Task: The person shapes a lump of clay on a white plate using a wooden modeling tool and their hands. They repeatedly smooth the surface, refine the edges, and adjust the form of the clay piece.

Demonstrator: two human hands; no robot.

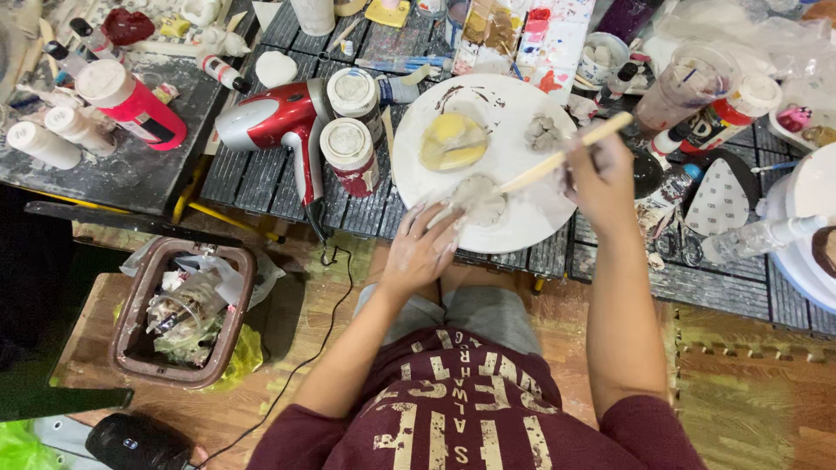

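While the right hand (601,178) held a wooden stick (557,161) in a closed grip, its long axis ran down-left to the grey clay lump (479,198) near the near edge of the white round plate (522,228); the left hand (421,252), nearer, steadied the lump with open fingers.

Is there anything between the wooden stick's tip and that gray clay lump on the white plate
Nothing visible. The right hand holds the wooden stick, whose tip already meets the gray clay lump on the white plate. The left hand steadies the lump at the near rim. The yellow piece lies apart.
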